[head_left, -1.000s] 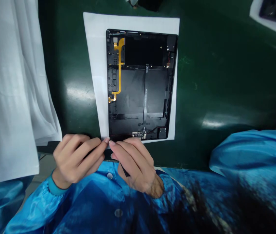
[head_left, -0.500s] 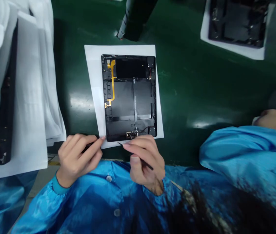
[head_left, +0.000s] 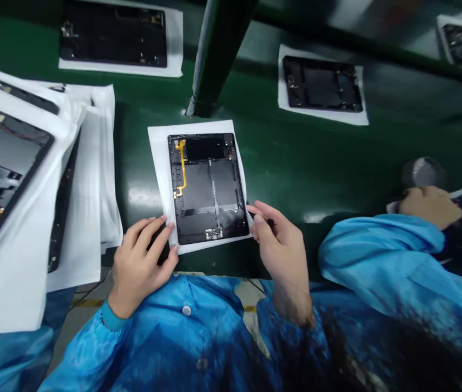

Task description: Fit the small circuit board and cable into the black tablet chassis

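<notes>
I have the open tablet housing (head_left: 206, 188) on a paper sheet (head_left: 158, 163) near the front edge of the desk (head_left: 296, 163), long axis pointing away from me, gold flex cable (head_left: 182, 166) along its left side. My left hand (head_left: 143, 261) and right hand (head_left: 282, 245) sit well apart at its near corners, the right fingers (head_left: 257, 219) closest; I cannot tell whether either grips.
</notes>
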The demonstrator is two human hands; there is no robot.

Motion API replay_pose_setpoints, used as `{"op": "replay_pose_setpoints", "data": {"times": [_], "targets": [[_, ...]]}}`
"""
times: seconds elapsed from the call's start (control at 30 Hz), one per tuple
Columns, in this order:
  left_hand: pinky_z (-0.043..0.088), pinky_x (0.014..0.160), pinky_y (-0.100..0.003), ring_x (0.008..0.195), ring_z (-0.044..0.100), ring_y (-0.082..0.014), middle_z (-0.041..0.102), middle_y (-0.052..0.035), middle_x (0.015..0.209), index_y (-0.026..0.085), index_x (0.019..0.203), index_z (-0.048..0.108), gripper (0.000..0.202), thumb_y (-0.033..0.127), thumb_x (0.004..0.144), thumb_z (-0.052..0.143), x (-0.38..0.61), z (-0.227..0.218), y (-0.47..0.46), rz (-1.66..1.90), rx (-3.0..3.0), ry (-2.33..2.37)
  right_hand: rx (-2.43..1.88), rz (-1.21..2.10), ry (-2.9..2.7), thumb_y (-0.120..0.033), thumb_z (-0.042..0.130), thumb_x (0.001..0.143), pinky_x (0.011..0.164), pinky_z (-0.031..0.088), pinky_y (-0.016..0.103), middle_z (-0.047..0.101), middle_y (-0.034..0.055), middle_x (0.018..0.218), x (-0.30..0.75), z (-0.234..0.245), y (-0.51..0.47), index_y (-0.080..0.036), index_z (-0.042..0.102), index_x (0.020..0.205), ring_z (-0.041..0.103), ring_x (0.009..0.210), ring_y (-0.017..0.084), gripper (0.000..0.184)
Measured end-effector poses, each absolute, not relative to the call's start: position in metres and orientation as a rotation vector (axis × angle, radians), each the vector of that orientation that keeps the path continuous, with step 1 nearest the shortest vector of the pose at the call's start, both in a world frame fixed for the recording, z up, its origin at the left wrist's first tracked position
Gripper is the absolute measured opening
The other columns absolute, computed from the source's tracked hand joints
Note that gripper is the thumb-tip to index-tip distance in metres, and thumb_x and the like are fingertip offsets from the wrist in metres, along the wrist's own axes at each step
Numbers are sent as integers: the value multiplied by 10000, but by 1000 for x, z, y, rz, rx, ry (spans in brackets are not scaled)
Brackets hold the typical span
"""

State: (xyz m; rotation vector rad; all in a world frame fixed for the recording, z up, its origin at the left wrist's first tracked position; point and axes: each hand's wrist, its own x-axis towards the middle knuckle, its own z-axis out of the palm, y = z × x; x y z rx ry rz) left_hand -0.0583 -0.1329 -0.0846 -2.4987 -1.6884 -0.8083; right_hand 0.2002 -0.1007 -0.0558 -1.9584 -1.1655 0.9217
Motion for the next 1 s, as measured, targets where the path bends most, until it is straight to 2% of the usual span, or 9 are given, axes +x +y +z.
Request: {"op": "replay_pose_setpoints", "data": {"times": [0.13,0.3,0.4,0.5,0.6,0.73,0.87,0.93,1.0], "targets": [[648,777,-469,1229,648,-239,664,2,1313,204,1227,654,335,408,1083,431,-63,-72,-117,-889,-2502,-1760,-2096,973,-1312,-494,541,919,771,519,341,770,74,923,188,-40,-52,-170,727,1080,680,832,224,407],[642,750,-474,1193,672,-281,696,-60,1245,165,1137,688,421,496,1084,432,-85,-66,-87,-951,-2530,-1755,-2257,1027,-1549,-446,517,963,643,403,267,698,33,717,165,-22,6,-198,664,765,628,714,180,350],[636,720,-476,1187,676,-297,672,-79,1297,183,1073,709,471,535,1088,397,-91,-72,-83,-945,-2508,-1680,-2268,973,-1559,-425,568,949,594,342,266,647,24,654,160,-19,15,-208,600,689,573,640,165,340],[648,774,-517,1198,667,-313,616,-98,1377,193,1092,707,410,521,1061,461,-91,-76,-84,-1007,-2505,-1678,-2231,920,-1581,-384,566,966,606,341,262,665,28,721,156,-20,14,-211,594,760,584,669,167,270],[677,837,-496,1200,669,-323,600,-106,1400,250,1128,726,225,362,938,684,-91,-73,-86,-964,-2494,-1704,-2181,867,-1568,-317,544,987,677,399,253,718,51,858,150,-24,12,-200,624,924,644,780,181,155],[704,783,-450,1121,700,-355,650,-124,1330,339,1235,726,537,152,739,816,-88,-68,-85,-965,-2487,-1590,-2145,799,-1486,-200,528,983,810,476,237,759,71,1044,153,-27,13,-171,629,1147,703,961,171,195],[668,774,-530,1015,720,-409,697,-31,1267,534,1326,637,868,99,602,834,-87,-65,-78,-1028,-2499,-1424,-2178,700,-1395,-184,517,1000,889,509,271,761,58,1052,185,-22,19,-175,678,1080,706,1009,172,181],[652,739,-526,957,722,-408,723,-4,1192,583,1268,647,871,92,575,843,-96,-51,-74,-962,-2524,-1277,-2231,649,-1338,-255,547,1015,912,536,332,743,50,1023,209,-18,21,-165,684,1029,701,984,183,165],[643,719,-496,963,716,-358,723,7,1165,615,1207,670,787,101,637,843,-118,-26,-72,-802,-2647,-994,-2284,600,-1280,-381,610,1004,920,566,396,717,50,1066,231,-15,22,-165,674,1063,687,983,189,233]]}}
